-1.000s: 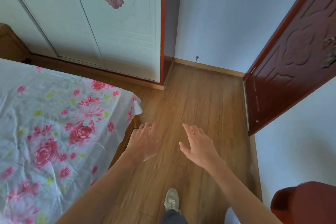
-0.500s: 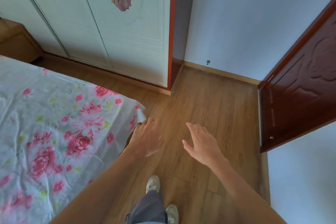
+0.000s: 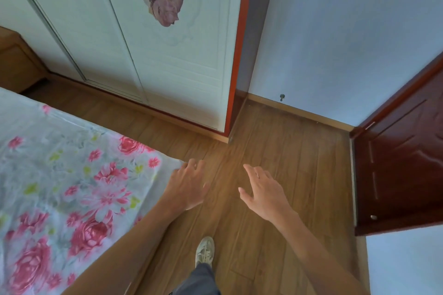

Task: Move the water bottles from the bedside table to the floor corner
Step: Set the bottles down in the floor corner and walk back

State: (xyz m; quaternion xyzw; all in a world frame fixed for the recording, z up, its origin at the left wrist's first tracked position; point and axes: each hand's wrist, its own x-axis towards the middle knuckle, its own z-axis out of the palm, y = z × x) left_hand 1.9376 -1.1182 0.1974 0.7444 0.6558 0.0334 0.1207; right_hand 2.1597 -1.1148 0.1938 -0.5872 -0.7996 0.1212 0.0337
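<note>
1. The view swings left since the earlier frames: the wardrobe (image 3: pixel 167 67) now fills more of the top, the red door (image 3: pixel 402 163) sits further to the right, and a wooden cabinet (image 3: pixel 16 62) shows more fully at the far left edge beyond the bed (image 3: pixel 60 175).
2. One shoe (image 3: pixel 204 250) is planted forward on the floor (image 3: pixel 275 151), so the person appears to be walking and turning along the bed.
3. The left hand (image 3: pixel 187 187) is held out just past the bed's corner, and the right hand (image 3: pixel 266 195) is beside it over bare boards, the two apart from each other.
4. The fingers (image 3: pixel 251 171) of both hands are loosely spread and relaxed, much as before, and hold nothing.
5. For the task, this reads as the walk to fetch a bottle, not a carry: no bottle is in either hand.
6. The water bottles are not in view, so their position relative to the fingers cannot be given; they lie somewhere outside the frame.
7. The wooden cabinet may be the bedside surface, but its top is cut off and I cannot tell.
8. The floor corner (image 3: pixel 244 105) where the wardrobe meets the wall lies ahead, well apart from both hands, and no bottle stands there yet.
</note>
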